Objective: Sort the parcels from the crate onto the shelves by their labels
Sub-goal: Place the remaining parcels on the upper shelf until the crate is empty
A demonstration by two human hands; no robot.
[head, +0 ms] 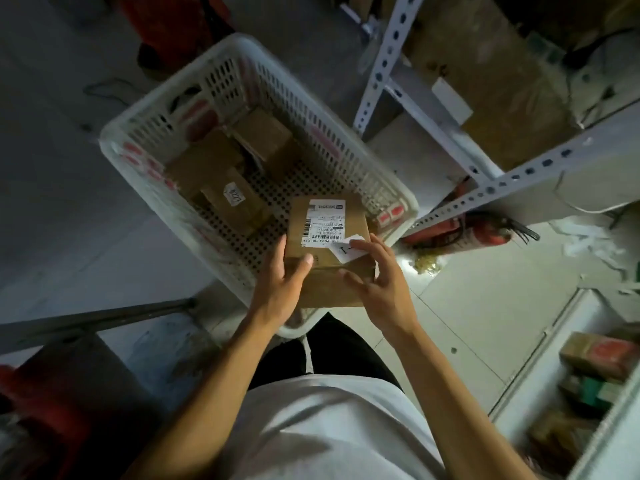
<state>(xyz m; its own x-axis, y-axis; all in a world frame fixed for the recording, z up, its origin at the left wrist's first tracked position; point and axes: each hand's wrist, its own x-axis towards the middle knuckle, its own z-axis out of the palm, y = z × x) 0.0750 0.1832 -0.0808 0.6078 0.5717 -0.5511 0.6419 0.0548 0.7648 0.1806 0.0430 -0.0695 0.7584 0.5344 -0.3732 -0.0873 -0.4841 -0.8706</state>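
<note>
A brown cardboard parcel [325, 237] with a white shipping label and a small white sticker is held above the near corner of the white perforated crate [194, 84]. My left hand [282, 282] grips its left side, thumb on top. My right hand [377, 282] touches its right side, fingertips on the small sticker, fingers partly spread. Several more brown parcels [221, 174] lie inside the crate, one with a small white tag. Grey metal shelves [512, 181] stand to the right.
A red fire extinguisher [460, 230] lies on the floor under the shelf frame. A lower shelf at right holds boxes [595, 355]. A cardboard sheet [485, 81] sits on the upper shelf. A dark bar [97, 320] and red items are at left.
</note>
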